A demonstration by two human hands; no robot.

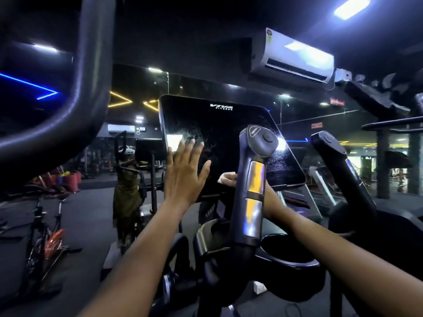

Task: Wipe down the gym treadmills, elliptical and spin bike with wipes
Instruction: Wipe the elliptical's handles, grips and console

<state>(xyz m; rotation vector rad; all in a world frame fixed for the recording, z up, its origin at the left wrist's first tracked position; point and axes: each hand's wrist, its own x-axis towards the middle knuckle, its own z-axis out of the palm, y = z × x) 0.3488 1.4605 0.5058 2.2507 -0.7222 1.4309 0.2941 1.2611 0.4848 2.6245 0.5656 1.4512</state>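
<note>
A large black console screen marked VIVA FITNESS stands in front of me on the elliptical. My left hand lies flat on its lower left part, fingers straight and spread. My right hand is mostly hidden behind the near handle grip; its fingers press a white wipe against the screen's lower middle. The screen's surface looks smeared and wet. A second handle grip rises on the right.
A thick black moving arm curves across the upper left. A spin bike stands low on the left. A person in a green garment stands behind another machine. Treadmills sit beyond the screen on the right. An air conditioner hangs above.
</note>
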